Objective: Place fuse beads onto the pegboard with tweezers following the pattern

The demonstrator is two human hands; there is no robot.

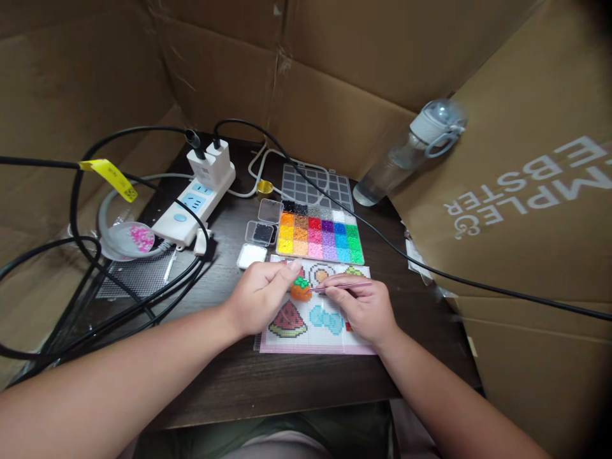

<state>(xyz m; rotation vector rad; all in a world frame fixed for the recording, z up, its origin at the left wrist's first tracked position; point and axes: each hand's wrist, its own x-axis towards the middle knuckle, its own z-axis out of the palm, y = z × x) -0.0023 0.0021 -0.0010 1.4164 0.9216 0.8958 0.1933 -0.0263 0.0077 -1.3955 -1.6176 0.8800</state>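
Observation:
My left hand (262,296) is closed, thumb on top, on a small orange bead piece with a green top (301,292). Pink tweezers (348,286) are pinched in my right hand (361,309), and their tip meets the right side of the bead piece. Beneath both hands lies a pattern sheet (291,344) with pixel pictures, among them a watermelon slice (287,320) and a light-blue bow (326,319). Just beyond it stands a compartment box of coloured beads (321,236). Its grey gridded lid (318,182) is folded back.
Left of the bead box are small clear boxes, one with white beads (252,255), one with black (262,233). A power strip (194,204), black cables (143,306) and a dish with pink beads (131,241) occupy the left. A water bottle (406,153) leans by the cardboard wall (526,255).

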